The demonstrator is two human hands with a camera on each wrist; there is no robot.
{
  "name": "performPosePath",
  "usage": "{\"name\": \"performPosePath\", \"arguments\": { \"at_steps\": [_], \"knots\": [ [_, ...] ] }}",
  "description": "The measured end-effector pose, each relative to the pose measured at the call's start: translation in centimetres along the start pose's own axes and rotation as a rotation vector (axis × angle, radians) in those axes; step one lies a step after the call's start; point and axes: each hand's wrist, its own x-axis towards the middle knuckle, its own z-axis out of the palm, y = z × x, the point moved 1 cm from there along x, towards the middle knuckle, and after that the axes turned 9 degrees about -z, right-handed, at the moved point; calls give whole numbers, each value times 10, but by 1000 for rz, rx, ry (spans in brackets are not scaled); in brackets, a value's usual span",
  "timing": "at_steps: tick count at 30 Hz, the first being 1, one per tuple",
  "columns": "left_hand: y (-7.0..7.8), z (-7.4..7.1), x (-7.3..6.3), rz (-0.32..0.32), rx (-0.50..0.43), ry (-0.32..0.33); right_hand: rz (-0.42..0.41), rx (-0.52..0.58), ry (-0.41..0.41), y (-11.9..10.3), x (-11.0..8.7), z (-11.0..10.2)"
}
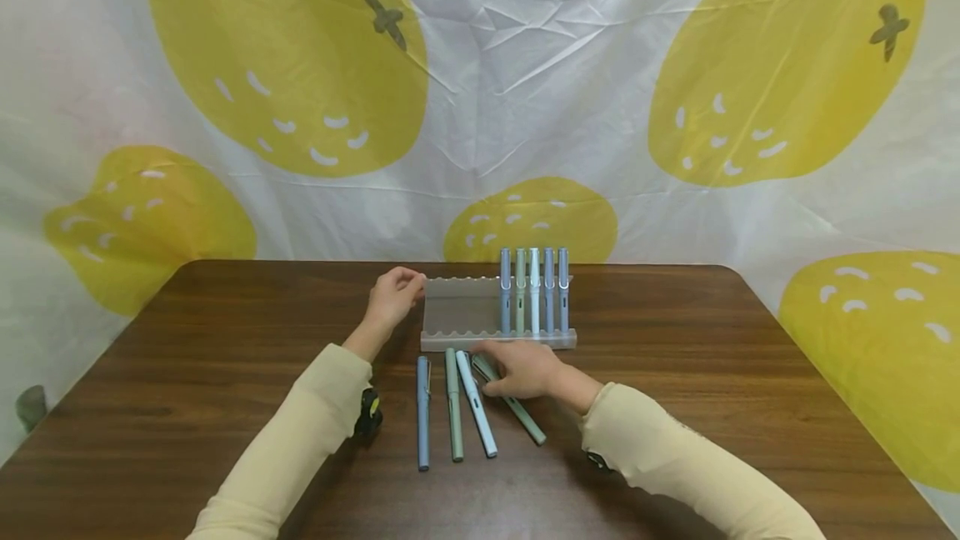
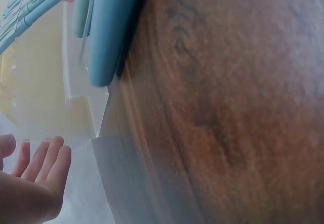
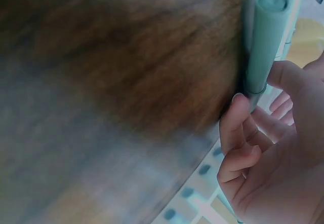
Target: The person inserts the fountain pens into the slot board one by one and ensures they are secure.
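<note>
A clear pen rack [image 1: 461, 307] with scalloped edges stands on the table. Several capped pens [image 1: 535, 294] in blue, green and pale blue stand side by side in its right part. My left hand [image 1: 392, 300] pinches the rack's upper left corner between thumb and fingertips. In front of the rack, my right hand [image 1: 525, 369] grips a green pen [image 1: 528, 422] that lies slanted; the right wrist view shows thumb and fingers around the pen [image 3: 267, 46]. To its left lie a pale blue pen [image 1: 477, 407], another green pen [image 1: 454, 407] and a blue pen [image 1: 423, 415].
The dark wooden table [image 1: 225, 340] extends to both sides of the rack. Behind it hangs a white cloth [image 1: 540, 123] printed with yellow fruit. Dark wrist devices [image 1: 369, 413] sit at the sleeves.
</note>
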Motion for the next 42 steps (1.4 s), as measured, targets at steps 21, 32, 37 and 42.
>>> {"name": "performPosePath", "arguments": {
  "at_steps": [21, 32, 37, 42],
  "knots": [
    [0, -1, -1, -2, 1, -4, -59, 231, 112, 11, -1, -9],
    [0, 0, 0, -3, 1, -2, -96, 306, 352, 17, 4, -27],
    [0, 0, -1, -5, 3, -1, -88, 287, 409, 21, 5, -32],
    [0, 0, 0, 0, 2, -4, -98, 240, 480, 23, 6, -39]
  ]
}}
